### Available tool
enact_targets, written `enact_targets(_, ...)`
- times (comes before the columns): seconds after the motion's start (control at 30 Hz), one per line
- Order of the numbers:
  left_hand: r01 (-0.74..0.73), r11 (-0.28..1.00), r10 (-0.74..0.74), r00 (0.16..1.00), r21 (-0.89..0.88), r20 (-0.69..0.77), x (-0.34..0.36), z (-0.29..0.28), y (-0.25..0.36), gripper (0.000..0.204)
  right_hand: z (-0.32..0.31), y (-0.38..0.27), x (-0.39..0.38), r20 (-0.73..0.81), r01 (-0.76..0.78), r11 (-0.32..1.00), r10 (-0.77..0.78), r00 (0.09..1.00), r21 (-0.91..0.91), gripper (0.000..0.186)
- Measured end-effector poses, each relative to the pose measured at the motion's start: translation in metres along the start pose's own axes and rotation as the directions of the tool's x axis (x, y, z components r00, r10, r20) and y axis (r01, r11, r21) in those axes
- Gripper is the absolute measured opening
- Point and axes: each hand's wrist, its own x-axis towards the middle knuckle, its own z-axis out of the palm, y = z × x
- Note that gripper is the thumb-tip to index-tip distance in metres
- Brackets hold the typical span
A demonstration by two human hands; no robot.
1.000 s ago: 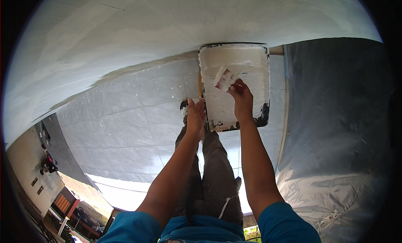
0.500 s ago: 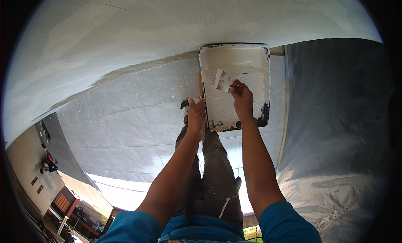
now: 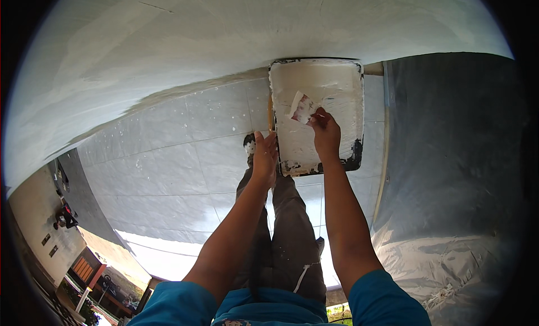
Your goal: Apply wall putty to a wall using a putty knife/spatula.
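A large black rectangular tray (image 3: 289, 141), coated inside with whitish paint or filler, lies ahead of me by the foot of the wall. Over its middle, my right hand (image 3: 325, 136) pinches a small flat four-sided piece (image 3: 304, 108), white with reddish-brown patches; whether it is card or a scraper blade I cannot tell. My left hand (image 3: 264, 157) is beside the tray's left edge, fingers stretched out and the thumb apart, with nothing seen in it. Whether it touches the rim does not show clearly.
A pale, smoothed wall (image 3: 185, 51) curves across the top. Grey floor tiles (image 3: 163, 163) carry white splashes. Dark sheeting (image 3: 443, 152) covers the right side, beyond a thin strip (image 3: 386, 141). My shoe (image 3: 250, 143) shows beside my left hand. Another person (image 3: 66, 216) is far off at left.
The flat piece in my right hand has tilted a little and shifted slightly to the right. My left hand is nearly unmoved.
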Motion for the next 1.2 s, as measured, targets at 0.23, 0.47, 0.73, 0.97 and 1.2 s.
enact_targets(0.23,-0.005,1.000,0.005,1.000,-0.005,0.004,0.002,-0.002,0.001,0.096,0.000,0.006,0.000,0.005,-0.155,0.940,0.161,0.987,0.302,0.036)
enact_targets(0.47,-0.002,1.000,0.002,1.000,-0.019,0.005,0.003,-0.002,-0.001,0.096,-0.010,0.008,-0.009,0.118,-0.293,0.692,0.290,0.950,0.660,0.028)
enact_targets(0.73,-0.001,0.999,0.001,1.000,-0.033,0.008,0.001,-0.009,-0.004,0.098,-0.018,-0.013,-0.020,0.214,-0.320,0.555,0.249,0.945,0.768,0.035)
enact_targets(0.97,0.005,1.000,-0.007,0.997,-0.022,-0.073,-0.016,-0.013,0.008,0.096,-0.037,-0.039,-0.033,0.301,-0.355,0.440,0.189,0.935,0.825,0.041)
enact_targets(1.2,-0.109,0.994,0.110,0.992,0.031,-0.056,-0.077,0.000,0.066,0.092,-0.072,-0.142,-0.072,0.233,-0.243,0.473,0.079,0.969,0.847,0.042)
